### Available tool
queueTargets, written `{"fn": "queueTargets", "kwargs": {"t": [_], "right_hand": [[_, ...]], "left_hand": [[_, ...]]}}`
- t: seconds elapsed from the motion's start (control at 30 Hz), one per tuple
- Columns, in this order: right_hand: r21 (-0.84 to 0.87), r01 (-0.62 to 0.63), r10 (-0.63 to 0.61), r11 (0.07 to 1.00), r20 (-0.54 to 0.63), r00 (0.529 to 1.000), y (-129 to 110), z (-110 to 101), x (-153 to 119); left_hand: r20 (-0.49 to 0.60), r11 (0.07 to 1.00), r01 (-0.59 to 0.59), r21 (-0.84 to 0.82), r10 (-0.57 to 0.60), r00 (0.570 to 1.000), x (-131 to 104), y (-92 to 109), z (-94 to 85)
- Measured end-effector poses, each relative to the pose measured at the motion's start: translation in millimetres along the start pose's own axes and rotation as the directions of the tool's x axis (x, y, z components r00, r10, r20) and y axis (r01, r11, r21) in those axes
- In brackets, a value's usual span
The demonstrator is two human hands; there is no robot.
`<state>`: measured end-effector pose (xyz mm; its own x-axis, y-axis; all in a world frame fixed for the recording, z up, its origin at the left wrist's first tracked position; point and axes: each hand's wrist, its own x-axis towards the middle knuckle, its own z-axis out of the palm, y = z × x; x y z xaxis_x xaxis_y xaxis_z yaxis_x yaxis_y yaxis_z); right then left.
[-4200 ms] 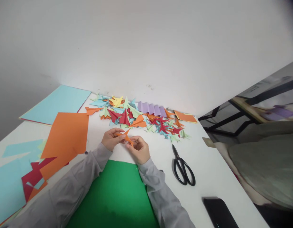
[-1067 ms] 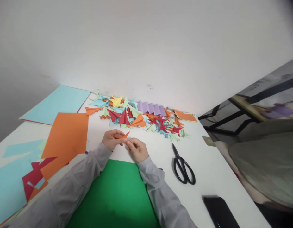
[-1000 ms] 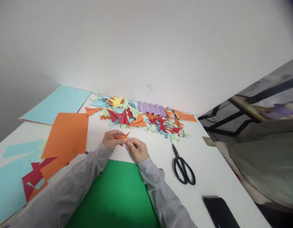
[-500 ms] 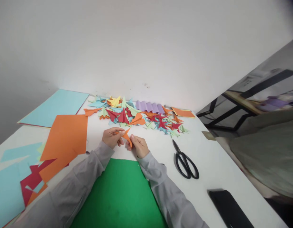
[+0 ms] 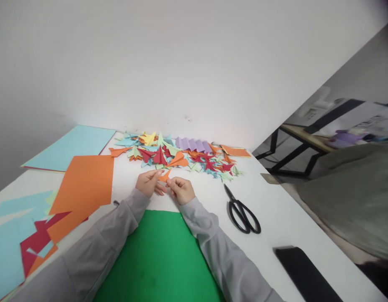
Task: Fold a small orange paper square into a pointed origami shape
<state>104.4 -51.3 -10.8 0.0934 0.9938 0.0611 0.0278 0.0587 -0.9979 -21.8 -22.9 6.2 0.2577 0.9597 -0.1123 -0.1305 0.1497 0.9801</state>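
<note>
Just above the far edge of a green mat (image 5: pixel 162 256), both hands hold one small folded piece of orange paper (image 5: pixel 164 177). My left hand (image 5: pixel 149 183) pinches its left side between thumb and fingers. The fingertips of my right hand (image 5: pixel 181 189) are closed on its right side. Part of the orange piece is hidden by the fingers. Behind the hands lies a heap of small folded paper shapes (image 5: pixel 160 155) in red, orange, green, blue and yellow, with a pleated purple strip (image 5: pixel 193 144) at its back.
Black-handled scissors (image 5: pixel 243 214) lie right of my right hand, and a black flat object (image 5: pixel 307 274) is nearer me. Orange sheets (image 5: pixel 87 180), light blue sheets (image 5: pixel 71 147) and red scraps (image 5: pixel 38 243) cover the left. An orange pad (image 5: pixel 236 151) rests by the wall.
My right hand has shifted its grip up on the orange piece, whose lower point is no longer seen hanging down. The view has turned slightly.
</note>
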Motion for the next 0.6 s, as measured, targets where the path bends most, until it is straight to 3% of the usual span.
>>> {"fn": "queueTargets", "kwargs": {"t": [0.3,0.47,0.6], "right_hand": [[0.101,-0.006,0.008,0.995,-0.024,1.0,2.3,-4.4,3.2],[0.07,0.014,-0.01,0.997,-0.057,0.998,3.3,-5.2,2.2],[0.048,0.033,-0.029,0.998,-0.078,0.997,3.9,-3.5,0.3]], "left_hand": [[-0.001,0.968,0.069,-0.24,-0.072,0.997,3.1,6.8,-2.3],[-0.048,0.984,-0.001,-0.181,-0.008,0.999,5.3,0.5,-3.1],[-0.019,0.981,0.005,-0.195,-0.009,1.0,6.0,-4.0,-6.5]]}}
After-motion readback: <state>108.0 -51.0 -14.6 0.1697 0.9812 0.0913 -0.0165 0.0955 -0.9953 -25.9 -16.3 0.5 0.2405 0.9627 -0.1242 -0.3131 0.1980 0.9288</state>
